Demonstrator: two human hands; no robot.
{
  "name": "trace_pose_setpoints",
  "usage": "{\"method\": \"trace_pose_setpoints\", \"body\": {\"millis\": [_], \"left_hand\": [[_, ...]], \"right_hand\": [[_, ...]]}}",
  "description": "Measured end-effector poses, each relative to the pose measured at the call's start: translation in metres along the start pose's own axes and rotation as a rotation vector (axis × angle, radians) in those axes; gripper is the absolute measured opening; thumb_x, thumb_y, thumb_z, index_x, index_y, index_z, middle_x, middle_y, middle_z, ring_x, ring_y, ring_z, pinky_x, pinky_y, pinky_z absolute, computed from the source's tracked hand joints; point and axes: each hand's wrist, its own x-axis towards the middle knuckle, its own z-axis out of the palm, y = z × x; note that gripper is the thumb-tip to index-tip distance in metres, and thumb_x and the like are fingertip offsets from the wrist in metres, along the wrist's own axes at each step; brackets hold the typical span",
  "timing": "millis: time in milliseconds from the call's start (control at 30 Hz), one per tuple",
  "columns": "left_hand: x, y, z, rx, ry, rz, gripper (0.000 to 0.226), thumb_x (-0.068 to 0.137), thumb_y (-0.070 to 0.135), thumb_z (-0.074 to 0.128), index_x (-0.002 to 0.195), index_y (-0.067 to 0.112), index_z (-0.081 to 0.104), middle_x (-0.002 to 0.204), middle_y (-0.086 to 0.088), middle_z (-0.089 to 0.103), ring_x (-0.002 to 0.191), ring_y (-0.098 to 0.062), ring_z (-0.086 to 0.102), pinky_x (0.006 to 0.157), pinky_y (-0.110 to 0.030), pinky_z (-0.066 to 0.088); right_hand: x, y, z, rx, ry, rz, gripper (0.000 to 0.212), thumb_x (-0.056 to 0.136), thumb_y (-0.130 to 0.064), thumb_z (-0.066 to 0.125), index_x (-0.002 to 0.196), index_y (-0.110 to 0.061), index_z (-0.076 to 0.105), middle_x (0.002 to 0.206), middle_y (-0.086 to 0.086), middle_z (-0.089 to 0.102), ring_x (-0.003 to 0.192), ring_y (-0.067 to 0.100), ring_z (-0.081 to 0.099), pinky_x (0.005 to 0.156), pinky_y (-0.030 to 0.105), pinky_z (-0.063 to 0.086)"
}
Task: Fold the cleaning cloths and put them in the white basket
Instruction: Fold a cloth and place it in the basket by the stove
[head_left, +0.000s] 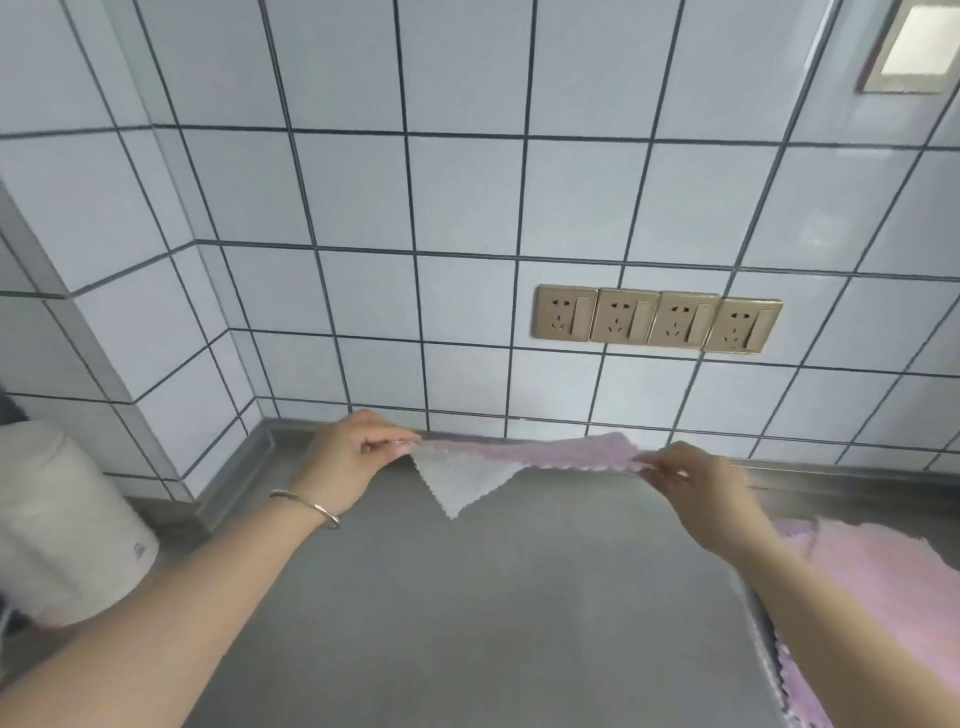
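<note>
A pink cleaning cloth (524, 451) with a pale grey underside is stretched flat in the air above the steel counter (467, 597), near the back wall. My left hand (353, 457) pinches its left corner and my right hand (696, 493) pinches its right corner. A grey corner of the cloth hangs down between the hands. More pink cloths (878, 582) lie in a pile at the right edge, partly behind my right forearm. No white basket shows in the view.
A white cylindrical container (62, 519) stands at the left of the counter. A row of gold wall sockets (657, 319) sits on the tiled wall behind the cloth. The tiled wall corner closes in at the back left.
</note>
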Motion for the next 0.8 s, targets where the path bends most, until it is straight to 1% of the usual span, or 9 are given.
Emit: {"method": "trace_pose_setpoints", "body": {"millis": [133, 200, 267, 333, 400, 500, 633, 700, 800], "left_hand": [[-0.058, -0.048, 0.033, 0.224, -0.187, -0.046, 0.039, 0.085, 0.020, 0.065, 0.086, 0.059, 0.062, 0.096, 0.027, 0.055, 0.079, 0.002, 0.055, 0.067, -0.009, 0.037], [-0.090, -0.069, 0.058, 0.317, -0.282, -0.102, 0.048, 0.084, 0.025, 0.064, 0.099, 0.067, 0.045, 0.088, 0.037, 0.053, 0.074, 0.004, 0.056, 0.068, -0.014, 0.041], [-0.118, -0.087, 0.086, 0.361, -0.368, -0.186, 0.047, 0.085, 0.026, 0.063, 0.086, 0.071, 0.050, 0.075, 0.034, 0.053, 0.076, 0.002, 0.058, 0.071, -0.018, 0.045], [-0.141, -0.097, 0.109, 0.386, -0.423, -0.238, 0.046, 0.086, 0.024, 0.060, 0.067, 0.066, 0.056, 0.072, 0.032, 0.049, 0.079, 0.002, 0.058, 0.076, -0.020, 0.047], [-0.158, -0.098, 0.123, 0.409, -0.460, -0.235, 0.031, 0.090, 0.024, 0.055, 0.082, 0.052, 0.066, 0.073, 0.034, 0.044, 0.089, 0.002, 0.058, 0.079, -0.015, 0.042], [-0.173, -0.100, 0.134, 0.468, -0.485, -0.201, 0.023, 0.092, 0.026, 0.050, 0.101, 0.038, 0.068, 0.094, 0.027, 0.059, 0.101, -0.002, 0.057, 0.078, -0.014, 0.036], [-0.181, -0.104, 0.133, 0.462, -0.656, -0.270, 0.025, 0.088, 0.024, 0.049, 0.102, 0.036, 0.067, 0.091, 0.026, 0.057, 0.094, -0.001, 0.056, 0.071, -0.008, 0.035], [-0.179, -0.102, 0.131, 0.380, -0.729, -0.400, 0.025, 0.082, 0.027, 0.050, 0.091, 0.043, 0.067, 0.079, 0.033, 0.053, 0.085, 0.005, 0.056, 0.081, -0.014, 0.045], [-0.158, -0.104, 0.128, 0.246, -0.580, -0.592, 0.021, 0.083, 0.029, 0.053, 0.083, 0.046, 0.065, 0.086, 0.029, 0.063, 0.087, 0.001, 0.062, 0.085, -0.021, 0.049]], "right_hand": [[-0.051, 0.044, 0.044, -0.143, -0.158, -0.011, 0.015, 0.085, -0.015, 0.067, 0.088, -0.028, 0.074, 0.077, -0.019, 0.054, 0.075, 0.014, 0.055, 0.061, 0.011, 0.036], [-0.081, 0.067, 0.068, -0.212, -0.275, 0.013, 0.017, 0.083, -0.017, 0.069, 0.089, -0.032, 0.075, 0.075, -0.029, 0.047, 0.080, 0.014, 0.056, 0.061, 0.018, 0.037], [-0.111, 0.092, 0.093, -0.269, -0.351, 0.037, 0.026, 0.075, -0.021, 0.077, 0.086, -0.043, 0.072, 0.072, -0.034, 0.039, 0.085, 0.008, 0.055, 0.056, 0.016, 0.037], [-0.136, 0.120, 0.114, -0.264, -0.414, 0.040, 0.061, 0.050, -0.025, 0.092, 0.093, -0.052, 0.058, 0.067, -0.036, 0.031, 0.082, 0.006, 0.050, 0.047, 0.001, 0.020], [-0.151, 0.141, 0.132, -0.294, -0.454, 0.043, 0.085, 0.028, -0.030, 0.096, 0.097, -0.051, 0.050, 0.062, -0.033, 0.033, 0.065, 0.002, 0.050, 0.039, 0.001, 0.006], [-0.164, 0.141, 0.133, -0.383, -0.490, -0.044, 0.067, 0.017, -0.032, 0.096, 0.074, -0.046, 0.062, 0.061, -0.022, 0.044, 0.052, 0.000, 0.047, 0.037, 0.007, 0.000], [-0.166, 0.131, 0.118, -0.453, -0.559, -0.112, 0.036, 0.029, -0.050, 0.087, 0.058, -0.047, 0.067, 0.060, -0.023, 0.051, 0.055, -0.002, 0.046, 0.039, 0.003, 0.010], [-0.159, 0.131, 0.111, -0.470, -0.559, -0.135, 0.025, 0.052, -0.069, 0.061, 0.062, -0.048, 0.068, 0.063, -0.028, 0.053, 0.055, -0.006, 0.050, 0.045, 0.000, 0.008], [-0.144, 0.127, 0.110, -0.391, -0.449, -0.068, 0.025, 0.080, -0.057, 0.054, 0.078, -0.039, 0.071, 0.074, -0.023, 0.057, 0.073, 0.002, 0.056, 0.057, 0.010, 0.033]]}}
